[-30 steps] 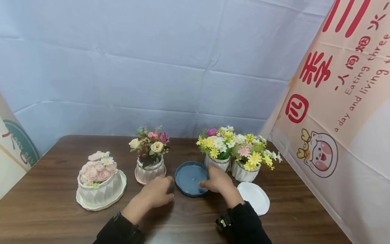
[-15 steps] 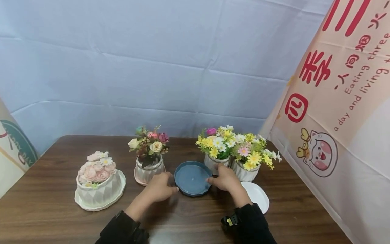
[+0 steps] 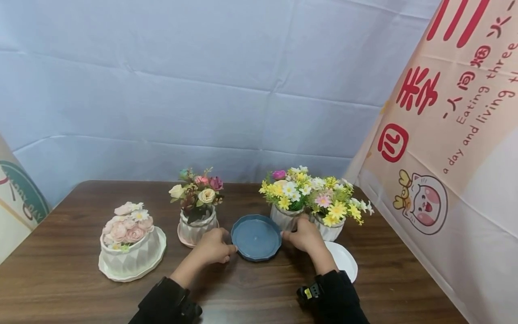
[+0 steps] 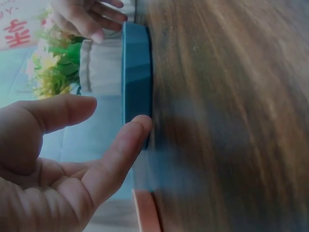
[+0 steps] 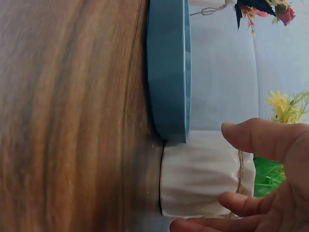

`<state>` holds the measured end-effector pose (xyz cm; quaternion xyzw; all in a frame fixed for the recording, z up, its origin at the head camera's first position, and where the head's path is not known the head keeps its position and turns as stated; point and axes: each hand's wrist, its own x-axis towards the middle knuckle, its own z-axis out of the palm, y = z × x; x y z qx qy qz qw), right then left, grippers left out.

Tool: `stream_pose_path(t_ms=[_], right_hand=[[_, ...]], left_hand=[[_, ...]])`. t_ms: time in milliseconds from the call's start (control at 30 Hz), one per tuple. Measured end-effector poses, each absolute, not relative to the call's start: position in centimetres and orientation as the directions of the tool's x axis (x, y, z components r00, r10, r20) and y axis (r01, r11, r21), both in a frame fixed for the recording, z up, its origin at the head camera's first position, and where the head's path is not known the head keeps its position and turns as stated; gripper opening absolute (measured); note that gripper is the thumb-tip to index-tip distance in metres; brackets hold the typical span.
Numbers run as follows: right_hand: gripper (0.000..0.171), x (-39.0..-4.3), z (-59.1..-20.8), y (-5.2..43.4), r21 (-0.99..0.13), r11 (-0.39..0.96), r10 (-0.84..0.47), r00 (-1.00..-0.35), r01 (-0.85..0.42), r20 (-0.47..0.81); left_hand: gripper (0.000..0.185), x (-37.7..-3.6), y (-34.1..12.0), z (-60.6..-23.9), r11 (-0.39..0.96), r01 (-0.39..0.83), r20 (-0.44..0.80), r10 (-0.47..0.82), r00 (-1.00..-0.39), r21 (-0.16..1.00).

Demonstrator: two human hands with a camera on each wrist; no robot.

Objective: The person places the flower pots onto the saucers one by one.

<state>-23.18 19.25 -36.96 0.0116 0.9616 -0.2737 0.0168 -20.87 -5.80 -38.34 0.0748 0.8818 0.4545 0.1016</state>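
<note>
A person's left hand [image 3: 214, 248] touches the left rim of a round blue plastic saucer [image 3: 256, 236] with one straight fingertip, fingers relaxed and gripping nothing, while the saucer lies flat on the dark wooden table [image 3: 73, 234] between both hands. The right hand [image 3: 304, 235], fingers loosely open and holding nothing, reaches just past the saucer's right edge toward the white ribbed pot of yellow and white daisies [image 3: 286, 216] directly ahead of it. The step appears to be steadying the saucer; next, the right hand would need to close around that pot.

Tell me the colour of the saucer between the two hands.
The saucer is blue, clearest in the head view.
</note>
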Motion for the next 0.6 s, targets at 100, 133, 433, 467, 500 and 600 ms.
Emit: stream_pose_path(t_ms=[100,133,433,467,500,600], right_hand=[[0.069,-23.2,-36.9,19.6,-0.532,0.843,0.046,-0.997,0.076,-0.068],[0.077,-23.3,-36.9,19.7,-0.539,0.837,0.053,-0.995,0.088,-0.079],[0.092,-24.0,-37.5,20.1,-0.628,0.775,0.044,-0.997,0.070,-0.058],[0.092,-24.1,-37.6,20.1,-0.637,0.768,0.045,-0.998,0.067,-0.051],[0.091,-24.2,-37.6,20.1,-0.644,0.762,0.045,-0.998,0.064,-0.046],[0.091,-24.5,-37.8,20.0,-0.660,0.748,0.056,-0.998,0.069,-0.041]], left_hand=[[0.049,-21.1,-5.7,-38.5,0.564,0.019,-0.126,0.217,-0.968,0.825],[0.050,-21.1,-5.7,-38.6,0.561,0.016,-0.128,0.217,-0.968,0.828],[0.045,-21.7,-5.6,-38.9,0.550,-0.017,-0.152,0.200,-0.968,0.835],[0.044,-21.7,-5.6,-39.0,0.552,-0.018,-0.153,0.198,-0.968,0.833],[0.043,-21.8,-5.6,-39.1,0.555,-0.018,-0.154,0.199,-0.968,0.831],[0.041,-22.0,-5.4,-39.3,0.563,-0.012,-0.151,0.201,-0.968,0.826]])
